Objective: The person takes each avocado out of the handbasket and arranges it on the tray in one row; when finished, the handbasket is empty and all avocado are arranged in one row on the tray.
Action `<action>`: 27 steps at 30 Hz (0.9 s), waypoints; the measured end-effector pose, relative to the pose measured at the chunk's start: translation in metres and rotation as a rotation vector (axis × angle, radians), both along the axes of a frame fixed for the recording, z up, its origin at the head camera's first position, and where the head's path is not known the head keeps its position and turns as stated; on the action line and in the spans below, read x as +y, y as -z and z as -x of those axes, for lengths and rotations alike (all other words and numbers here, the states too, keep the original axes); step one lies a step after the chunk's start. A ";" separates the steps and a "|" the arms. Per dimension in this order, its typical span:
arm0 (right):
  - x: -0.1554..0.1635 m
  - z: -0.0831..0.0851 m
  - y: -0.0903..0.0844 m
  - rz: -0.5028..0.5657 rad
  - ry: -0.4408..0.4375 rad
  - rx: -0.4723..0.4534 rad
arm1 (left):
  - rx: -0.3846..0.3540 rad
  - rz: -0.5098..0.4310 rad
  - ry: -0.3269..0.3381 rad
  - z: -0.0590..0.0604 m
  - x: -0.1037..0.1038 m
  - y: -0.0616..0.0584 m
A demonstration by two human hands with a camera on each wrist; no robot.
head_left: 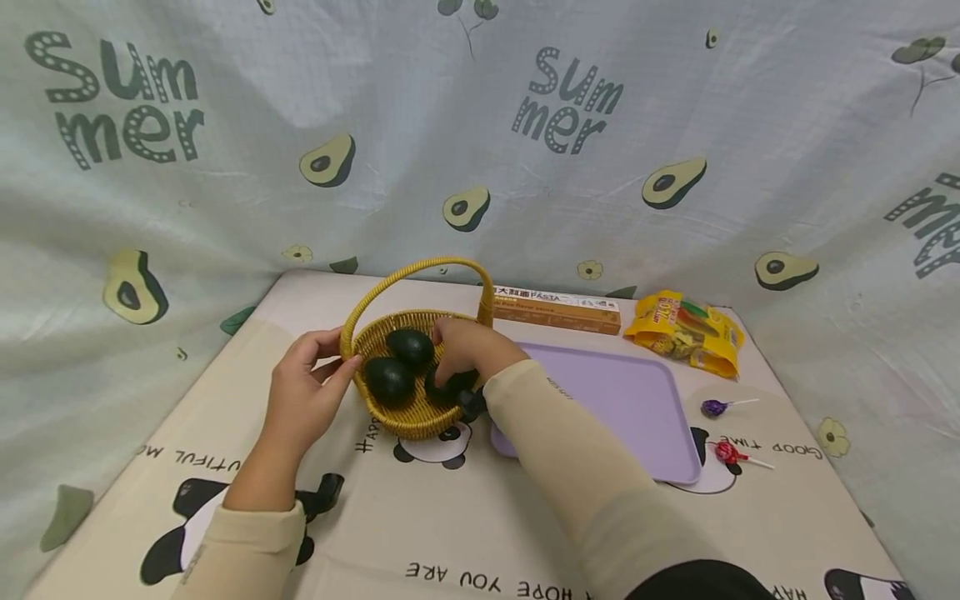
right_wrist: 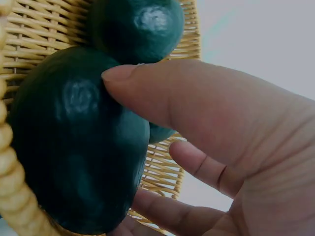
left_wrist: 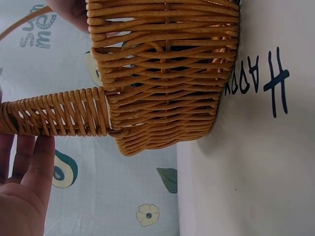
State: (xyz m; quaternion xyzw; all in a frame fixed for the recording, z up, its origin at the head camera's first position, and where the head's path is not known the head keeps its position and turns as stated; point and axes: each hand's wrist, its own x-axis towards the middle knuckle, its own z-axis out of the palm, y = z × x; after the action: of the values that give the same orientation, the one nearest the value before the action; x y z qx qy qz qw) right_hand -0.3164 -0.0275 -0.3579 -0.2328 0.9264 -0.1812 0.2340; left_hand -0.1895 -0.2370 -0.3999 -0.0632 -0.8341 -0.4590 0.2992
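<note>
Right hand (head_left: 476,346): thumb and fingers grip one dark green avocado (right_wrist: 74,147)
Left hand (head_left: 303,396): pinches the handle (left_wrist: 59,113) near its base
Basket (head_left: 415,430): left of centre in the head view, with the gripped avocado and two other avocados (head_left: 389,382) inside
Purple tray (head_left: 622,400): right of centre

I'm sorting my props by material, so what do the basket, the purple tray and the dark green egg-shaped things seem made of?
Basket: looks like wicker, satin, from its woven strands; real or imitation is unclear.
Purple tray: probably matte plastic, given its even colour and raised rim.
Dark green things: smooth skin or plastic, glossy by their highlights; I can't tell which.
</note>
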 end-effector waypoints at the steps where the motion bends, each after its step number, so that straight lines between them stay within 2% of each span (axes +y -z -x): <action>1: -0.001 0.000 0.000 -0.006 -0.004 0.003 | -0.001 0.001 0.002 0.000 0.000 0.000; 12: -0.004 0.004 0.008 -0.022 -0.025 0.043 | -0.004 -0.001 0.021 -0.002 0.001 0.000; 18: -0.003 0.008 0.011 -0.023 -0.044 0.069 | -0.003 0.012 0.008 -0.002 0.000 0.001; 27: -0.004 0.009 0.013 -0.053 -0.118 0.066 | 0.000 0.003 0.015 -0.002 -0.001 0.000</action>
State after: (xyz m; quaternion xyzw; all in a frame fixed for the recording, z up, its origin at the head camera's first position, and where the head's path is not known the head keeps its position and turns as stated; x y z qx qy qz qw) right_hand -0.3250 -0.0314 -0.3704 -0.2866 0.9227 -0.1348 0.2196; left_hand -0.1878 -0.2380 -0.3998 -0.0699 -0.8342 -0.4600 0.2959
